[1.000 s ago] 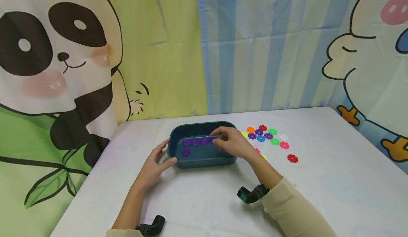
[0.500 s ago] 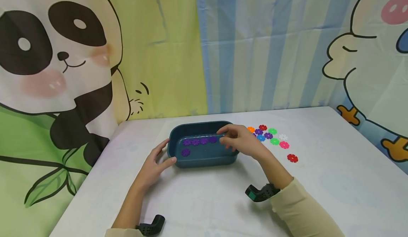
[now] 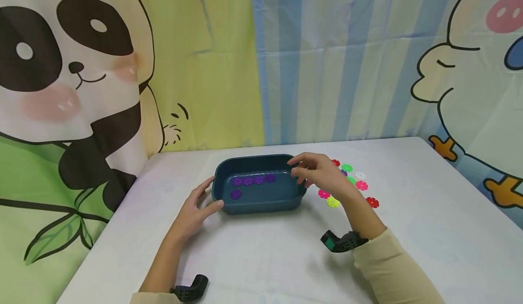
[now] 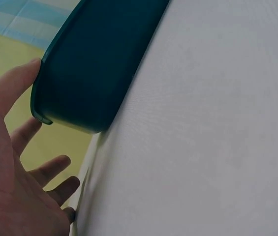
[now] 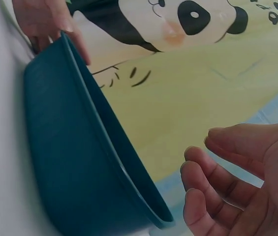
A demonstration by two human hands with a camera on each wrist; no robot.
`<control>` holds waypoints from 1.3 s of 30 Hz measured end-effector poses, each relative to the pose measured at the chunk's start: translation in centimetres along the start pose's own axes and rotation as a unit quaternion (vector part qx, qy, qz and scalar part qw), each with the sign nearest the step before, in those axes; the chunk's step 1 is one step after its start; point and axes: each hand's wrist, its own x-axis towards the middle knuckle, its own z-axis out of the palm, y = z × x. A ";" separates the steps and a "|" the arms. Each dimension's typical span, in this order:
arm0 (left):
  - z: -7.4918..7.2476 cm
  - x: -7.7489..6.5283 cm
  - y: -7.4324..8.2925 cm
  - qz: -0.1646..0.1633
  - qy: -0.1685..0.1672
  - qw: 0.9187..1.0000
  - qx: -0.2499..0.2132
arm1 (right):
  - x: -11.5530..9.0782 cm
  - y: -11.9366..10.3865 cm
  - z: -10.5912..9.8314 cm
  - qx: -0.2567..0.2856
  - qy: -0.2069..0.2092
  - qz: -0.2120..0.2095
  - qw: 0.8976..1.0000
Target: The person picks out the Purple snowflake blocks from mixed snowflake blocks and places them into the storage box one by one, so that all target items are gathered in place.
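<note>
A dark teal plastic tub [image 3: 261, 207] stands on the white table. Inside lie purple snowflake discs [image 3: 248, 181]: several in a row along the back and a single purple disc [image 3: 235, 195] nearer the front left. My left hand [image 3: 195, 208] rests against the tub's left end, its thumb and index fingertips at the rim in the left wrist view and the other fingers spread. Above the tub's right end hovers my right hand [image 3: 318, 172], fingers loosely bent. In the right wrist view, nothing sits between its thumb [image 5: 237, 137] and fingers.
Right of the tub, loose snowflake discs in several colours are scattered, partly hidden by my right hand. Among them are a red disc [image 3: 372, 202], a yellow disc [image 3: 333, 202] and a white disc [image 3: 360, 176]. A cartoon-print curtain [image 3: 204, 67] hangs behind the table [image 3: 261, 258].
My right hand has let go of a purple disc at the row's right end, then risen and moved right to the tub's right rim. My left hand stays at the tub's left end.
</note>
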 end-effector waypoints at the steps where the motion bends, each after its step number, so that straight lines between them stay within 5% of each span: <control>1: 0.0 0.0 0.0 0.000 0.000 1.000 0.002 | 0.0 0.1 -0.3 0.001 0.007 0.004 1.000; 9: -0.1 0.0 0.2 -0.004 -0.003 1.000 0.012 | -0.2 1.0 -2.3 -0.015 0.064 0.036 0.997; 39: -0.1 0.0 0.2 -0.007 0.000 1.000 0.010 | -1.3 7.1 -7.2 -0.018 0.176 0.150 0.973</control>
